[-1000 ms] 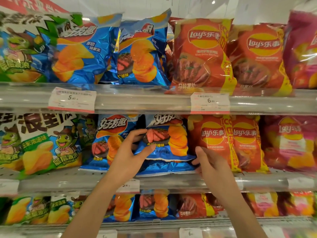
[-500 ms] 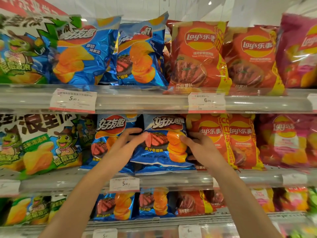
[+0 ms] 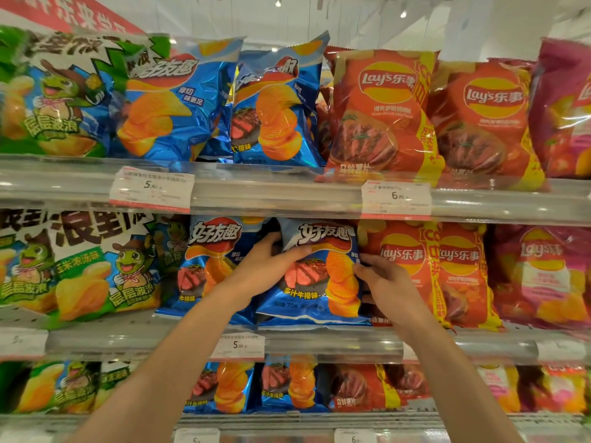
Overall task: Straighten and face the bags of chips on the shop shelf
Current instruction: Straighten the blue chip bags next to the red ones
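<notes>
A blue steak-flavour chip bag stands on the middle shelf, facing forward and tilted slightly. My left hand grips its upper left edge, fingers curled behind the bag and thumb across the front. My right hand pinches its right edge, next to the red Lay's bags. A second blue bag stands just to the left, partly covered by my left wrist.
Green frog-print bags fill the left of the middle shelf and pink bags the right. The top shelf and bottom shelf hold the same brands. Price tags hang on the clear shelf rails.
Both hands rose from the bag's lower part to its upper sides. The blue bag now stands taller, its logo showing in full. The camera moved closer.
</notes>
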Tool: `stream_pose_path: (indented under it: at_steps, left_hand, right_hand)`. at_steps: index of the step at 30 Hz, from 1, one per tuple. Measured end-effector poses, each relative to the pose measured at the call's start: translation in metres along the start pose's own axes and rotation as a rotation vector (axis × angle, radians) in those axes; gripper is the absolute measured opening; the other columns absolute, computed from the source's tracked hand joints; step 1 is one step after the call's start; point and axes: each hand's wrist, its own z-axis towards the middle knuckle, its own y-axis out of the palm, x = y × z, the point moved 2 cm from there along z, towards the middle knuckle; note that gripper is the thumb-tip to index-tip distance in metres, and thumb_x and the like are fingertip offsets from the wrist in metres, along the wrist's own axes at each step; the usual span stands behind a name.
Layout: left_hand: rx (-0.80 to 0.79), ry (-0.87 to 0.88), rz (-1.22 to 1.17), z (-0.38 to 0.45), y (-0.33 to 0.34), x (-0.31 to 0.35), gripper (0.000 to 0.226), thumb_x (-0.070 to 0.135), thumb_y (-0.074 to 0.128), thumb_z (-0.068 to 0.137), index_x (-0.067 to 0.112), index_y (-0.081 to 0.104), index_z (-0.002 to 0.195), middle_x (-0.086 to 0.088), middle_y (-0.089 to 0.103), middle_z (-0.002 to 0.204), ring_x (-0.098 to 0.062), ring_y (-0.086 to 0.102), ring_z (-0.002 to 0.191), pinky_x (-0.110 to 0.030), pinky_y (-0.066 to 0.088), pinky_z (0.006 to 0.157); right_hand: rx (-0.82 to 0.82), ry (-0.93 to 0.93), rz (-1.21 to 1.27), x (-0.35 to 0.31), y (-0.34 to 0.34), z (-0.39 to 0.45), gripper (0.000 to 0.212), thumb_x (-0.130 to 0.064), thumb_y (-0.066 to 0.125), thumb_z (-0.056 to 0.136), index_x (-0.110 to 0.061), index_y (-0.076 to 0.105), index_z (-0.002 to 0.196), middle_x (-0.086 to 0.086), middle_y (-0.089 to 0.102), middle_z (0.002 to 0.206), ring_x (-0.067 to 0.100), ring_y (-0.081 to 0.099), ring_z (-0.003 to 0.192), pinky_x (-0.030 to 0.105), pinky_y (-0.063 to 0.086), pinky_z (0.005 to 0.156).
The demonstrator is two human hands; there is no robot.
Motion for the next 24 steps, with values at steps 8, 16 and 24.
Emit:
stream_pose_path:
  at_steps: [8,16,24]
  left_hand:
    - [0.006,0.136,-0.028,-0.011,-0.001,0.008,0.041,0.031,0.071,0.090,0.032,0.056,0.128,0.011,0.068,0.119,0.001,0.068,0.092,-0.015,0.056,0.067]
    - [0.141,0.084,-0.188,-0.044,-0.046,-0.025,0.043,0.018,0.074,0.087,0.035,0.060,0.123,0.014,0.072,0.113,-0.011,0.069,0.105,-0.037,0.055,0.095]
    - [0.312,0.068,-0.263,-0.071,-0.103,-0.037,0.037,0.017,0.070,0.089,0.038,0.061,0.118,0.014,0.073,0.108,-0.013,0.073,0.095,-0.030,0.060,0.074]
  right_hand:
    - [-0.029,0.018,0.062,-0.005,0.002,0.002,0.029,-0.042,0.052,0.102,-0.020,0.068,0.112,0.005,0.077,0.094,0.022,0.075,0.083,0.037,0.061,0.071]
    - [-0.030,-0.082,-0.289,-0.005,0.013,0.001,0.032,-0.038,0.057,0.100,-0.011,0.066,0.113,0.004,0.072,0.100,0.022,0.068,0.093,0.040,0.057,0.086]
    - [-0.139,0.023,-0.892,-0.024,0.073,0.012,0.105,-0.084,0.041,0.082,-0.014,0.018,0.157,0.019,0.036,0.154,0.041,0.043,0.136,0.048,0.039,0.110]
